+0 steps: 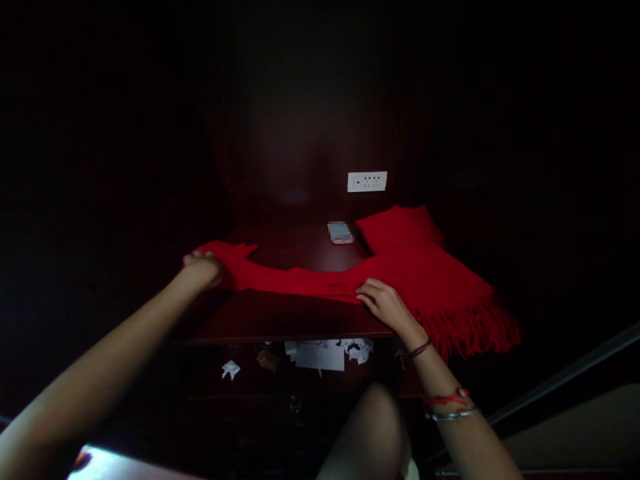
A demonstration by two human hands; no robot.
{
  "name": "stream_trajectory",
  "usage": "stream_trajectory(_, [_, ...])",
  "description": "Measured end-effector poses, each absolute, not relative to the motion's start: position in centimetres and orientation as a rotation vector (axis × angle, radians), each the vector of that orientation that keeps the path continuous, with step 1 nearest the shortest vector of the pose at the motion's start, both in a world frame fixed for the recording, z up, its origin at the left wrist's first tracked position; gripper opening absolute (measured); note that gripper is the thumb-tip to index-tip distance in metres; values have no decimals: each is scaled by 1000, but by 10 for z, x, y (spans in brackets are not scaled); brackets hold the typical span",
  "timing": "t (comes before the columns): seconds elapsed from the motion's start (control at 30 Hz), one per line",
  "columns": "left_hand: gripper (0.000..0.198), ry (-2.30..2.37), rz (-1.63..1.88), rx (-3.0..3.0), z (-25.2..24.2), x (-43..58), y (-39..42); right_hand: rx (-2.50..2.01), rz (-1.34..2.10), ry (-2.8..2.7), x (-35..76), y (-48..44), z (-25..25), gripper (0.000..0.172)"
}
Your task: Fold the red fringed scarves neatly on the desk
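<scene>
A red fringed scarf (420, 273) stretches across a dark wooden shelf, its fringe hanging past the front edge at the right. At the left end my left hand (203, 267) is closed around a bunched part of the cloth. My right hand (383, 300) pinches the near edge of the scarf right of the middle, thumb and fingers together. Between both hands the cloth runs as a narrow, gathered strip. On the right it lies wider and flatter, with a folded red part (400, 227) behind.
A phone-like flat object (340, 233), blurred out, lies near the back wall. A white socket panel (367, 181) is on that wall. Below the shelf (295, 320), a lower compartment holds papers (320, 355), crumpled paper (231, 369) and a brownish item (269, 360). My knee is below.
</scene>
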State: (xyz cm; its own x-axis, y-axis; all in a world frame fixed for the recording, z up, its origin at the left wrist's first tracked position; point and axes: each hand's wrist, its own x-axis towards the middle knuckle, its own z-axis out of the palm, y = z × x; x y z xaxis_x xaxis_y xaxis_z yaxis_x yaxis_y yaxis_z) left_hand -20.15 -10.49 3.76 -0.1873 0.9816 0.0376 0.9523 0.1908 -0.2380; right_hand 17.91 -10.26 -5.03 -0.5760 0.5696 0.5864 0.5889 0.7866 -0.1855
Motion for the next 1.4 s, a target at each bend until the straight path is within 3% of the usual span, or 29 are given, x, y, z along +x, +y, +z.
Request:
stream_trajectory(0.07, [27, -2155, 224, -1933, 33, -166, -100, -845, 19, -2295, 179, -103, -50, 19])
stream_trajectory(0.17, [26, -1596, 41, -2394, 23, -115, -89, -849, 53, -2238, 180, -104, -50, 19])
stream_trajectory(0.27, [18, -1359, 109, -2642, 11, -89, -81, -860, 45, -2194, 181, -105, -49, 18])
stream_trajectory(0.47, [27, -1287, -255, -2604, -4, -65, -92, -851, 40, -2222, 179, -104, -47, 19])
stream_trajectory(0.7, [18, -1356, -123, -2364, -10, -20, -99, -844, 16, -2234, 180, -107, -47, 20])
stream_trajectory(0.93, [25, -1535, -56, -2000, -1, -94, -101, -814, 80, -2199, 181, -109, -45, 19])
stream_trajectory(1.17, [20, -1747, -13, -1723, 20, -205, -134, -817, 116, -2250, 180, -111, -44, 19])
stream_trajectory(1.4, [44, -2008, 430, -2227, 4, -243, -152, -822, 101, -2369, 180, -109, -46, 14])
